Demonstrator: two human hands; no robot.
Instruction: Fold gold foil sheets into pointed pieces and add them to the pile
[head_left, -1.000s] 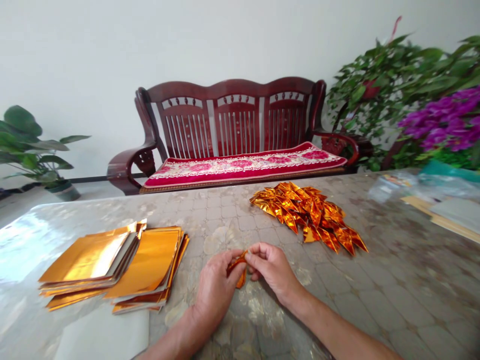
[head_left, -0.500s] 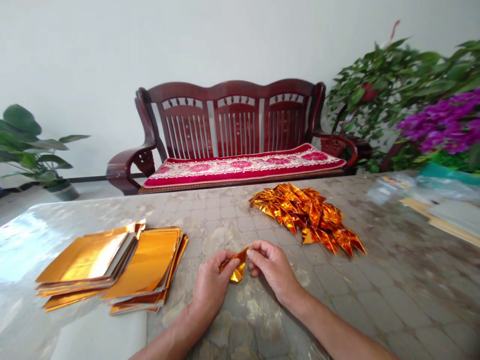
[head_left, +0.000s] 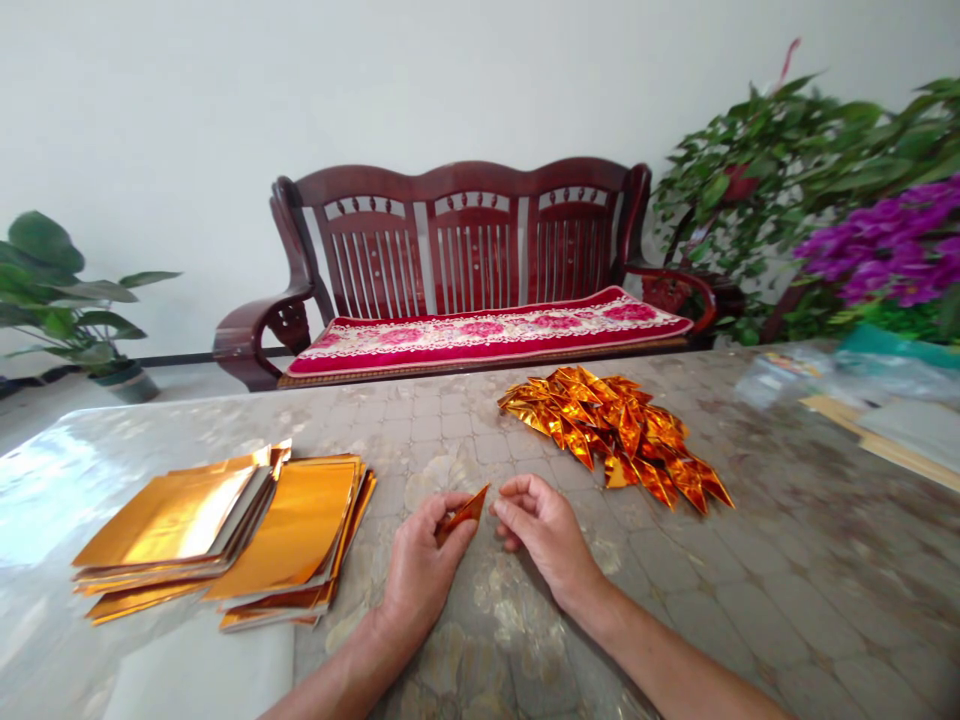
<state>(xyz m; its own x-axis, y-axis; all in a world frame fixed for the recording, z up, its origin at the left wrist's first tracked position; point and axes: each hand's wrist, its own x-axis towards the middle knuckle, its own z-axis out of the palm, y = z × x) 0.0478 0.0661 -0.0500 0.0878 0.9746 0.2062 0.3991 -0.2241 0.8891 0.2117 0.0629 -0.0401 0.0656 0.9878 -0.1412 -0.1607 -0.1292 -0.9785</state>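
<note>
Far left, gold foil sheets (head_left: 289, 525) in two flat stacks, seemingly kept squared and within reach. Then the left hand (head_left: 420, 565), closed in a pinch on a small folded foil triangle (head_left: 463, 515) held up clear of the tabletop (head_left: 810, 560); the right hand (head_left: 544, 530), half-curled and empty, just beside it. Farther right, a heap of folded foil triangles (head_left: 607, 435), apparently gathered apart from the sheets.

Head-worn camera, facing forward and down, close above left hand (head_left: 424, 565) and right hand (head_left: 544, 535), toward a wooden bench (head_left: 465, 180)

The plastic packet (head_left: 784, 375) shows only unreadable print.
</note>
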